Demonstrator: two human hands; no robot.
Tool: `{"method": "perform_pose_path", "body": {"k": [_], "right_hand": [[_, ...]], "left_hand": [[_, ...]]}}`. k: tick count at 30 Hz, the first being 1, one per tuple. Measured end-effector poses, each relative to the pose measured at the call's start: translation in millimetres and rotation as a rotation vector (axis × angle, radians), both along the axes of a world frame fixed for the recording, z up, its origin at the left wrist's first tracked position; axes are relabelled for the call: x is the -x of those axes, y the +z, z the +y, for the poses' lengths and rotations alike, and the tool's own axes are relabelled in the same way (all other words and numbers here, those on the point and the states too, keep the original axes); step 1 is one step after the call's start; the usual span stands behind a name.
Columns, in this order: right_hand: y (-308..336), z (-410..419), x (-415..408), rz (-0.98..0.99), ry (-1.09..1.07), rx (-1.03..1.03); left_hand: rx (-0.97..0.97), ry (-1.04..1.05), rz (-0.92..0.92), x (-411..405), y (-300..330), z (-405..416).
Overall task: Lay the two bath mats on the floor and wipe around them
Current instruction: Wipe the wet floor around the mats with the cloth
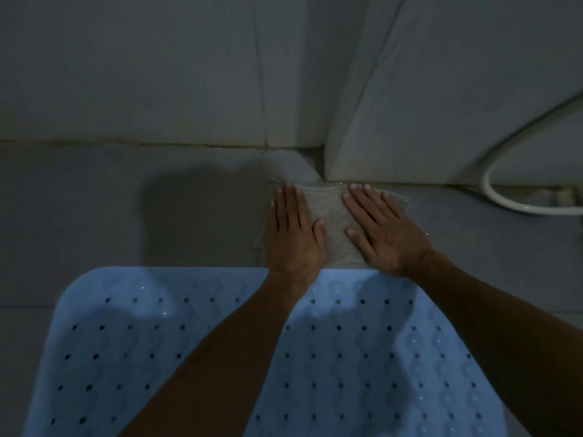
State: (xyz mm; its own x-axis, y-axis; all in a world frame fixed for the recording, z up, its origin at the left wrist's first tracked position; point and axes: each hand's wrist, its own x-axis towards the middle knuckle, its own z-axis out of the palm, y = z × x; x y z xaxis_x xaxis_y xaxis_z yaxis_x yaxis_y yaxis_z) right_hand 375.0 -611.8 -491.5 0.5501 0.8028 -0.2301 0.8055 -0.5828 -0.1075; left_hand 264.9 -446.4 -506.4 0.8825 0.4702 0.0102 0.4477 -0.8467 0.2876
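Blue rubber bath mat [362,357] lies flat on the floor [94,216] beneath my forearms. Just past its far edge, my left hand [293,234] and right hand [381,231] press a grey cloth [331,222] down, fingers released and spread flat, near the wall [157,74] corner.

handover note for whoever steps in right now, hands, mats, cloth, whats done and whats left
Left hand: flat, palm down on the grey cloth, fingers spread.
Right hand: flat on the same cloth, beside the left.
Cloth: on the floor just past the far edge of the blue bath mat, close to the wall corner.
White hose: on the floor to the right.
Done: one blue mat laid flat.
Left: second mat is not in view; carry on wiping around the mat edges.
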Motion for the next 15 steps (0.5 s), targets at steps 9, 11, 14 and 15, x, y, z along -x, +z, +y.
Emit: {"method": "perform_pose_path", "body": {"k": [9, 11, 14, 15], "right_hand": [[3.3, -104.0, -37.8, -0.065, -0.077, -0.042], [4.3, -129.2, -46.2, -0.095, -0.1, -0.046], [4.6, -176.5, -56.2, -0.131, -0.133, 0.005], [4.0, -193.7, -58.5, -0.141, -0.149, 0.03]], "left_hand": [[0.114, -0.063, 0.08, -48.5, 3.6, -102.6], [0.141, -0.077, 0.09, -59.1, 5.9, -128.0], [0.167, -0.111, 0.101, -72.6, 7.8, -172.5], [0.169, -0.127, 0.103, -76.7, 8.0, -187.6]]}}
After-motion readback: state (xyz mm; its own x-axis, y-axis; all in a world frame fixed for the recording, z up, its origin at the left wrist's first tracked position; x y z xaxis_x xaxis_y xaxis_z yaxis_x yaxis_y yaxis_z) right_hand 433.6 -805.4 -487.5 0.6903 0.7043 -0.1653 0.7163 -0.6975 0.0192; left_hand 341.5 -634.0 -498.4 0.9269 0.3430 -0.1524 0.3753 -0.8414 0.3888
